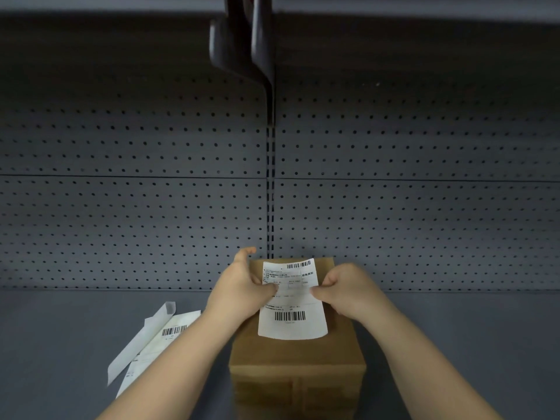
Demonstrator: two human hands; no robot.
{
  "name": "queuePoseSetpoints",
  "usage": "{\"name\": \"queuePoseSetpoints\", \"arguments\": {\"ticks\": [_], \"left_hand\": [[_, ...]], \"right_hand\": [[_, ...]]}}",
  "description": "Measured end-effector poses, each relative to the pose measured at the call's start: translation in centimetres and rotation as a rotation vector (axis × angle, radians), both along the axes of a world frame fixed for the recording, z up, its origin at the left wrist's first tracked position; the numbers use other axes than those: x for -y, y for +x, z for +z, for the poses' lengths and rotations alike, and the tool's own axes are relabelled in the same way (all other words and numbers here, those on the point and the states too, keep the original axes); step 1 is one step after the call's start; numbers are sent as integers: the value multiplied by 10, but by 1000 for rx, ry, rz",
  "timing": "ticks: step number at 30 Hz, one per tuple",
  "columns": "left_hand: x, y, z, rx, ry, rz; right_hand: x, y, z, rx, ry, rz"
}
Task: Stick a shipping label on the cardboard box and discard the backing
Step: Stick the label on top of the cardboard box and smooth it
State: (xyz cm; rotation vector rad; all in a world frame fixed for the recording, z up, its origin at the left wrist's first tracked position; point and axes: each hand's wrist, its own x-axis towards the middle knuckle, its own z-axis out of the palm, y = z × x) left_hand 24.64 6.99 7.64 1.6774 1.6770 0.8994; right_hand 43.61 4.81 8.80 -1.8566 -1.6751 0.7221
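A brown cardboard box (295, 356) stands on the grey shelf in front of me. A white shipping label (292, 301) with two barcodes lies along the box top, its near end curling up slightly. My left hand (239, 287) pinches the label's left edge at mid-height. On the opposite edge, at the same height, my right hand (342, 291) pinches it too. On the shelf to the left lies a blank white backing strip (138, 341), partly over another printed label sheet (157, 347).
The grey shelf surface (60, 344) stretches left and right of the box. A grey pegboard wall (136, 207) rises right behind it. A dark bracket (242, 50) hangs from above at the top centre.
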Motion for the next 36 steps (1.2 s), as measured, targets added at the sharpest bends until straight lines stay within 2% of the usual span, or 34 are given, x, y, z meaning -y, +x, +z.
{"name": "queuePoseSetpoints", "arguments": {"ticks": [17,36], "left_hand": [[2,4,3,-108,19,-24],[3,3,2,-116,52,-35]], "right_hand": [[0,-1,-1,62,9,-20],[-2,-3,-5,103,-2,-30]]}}
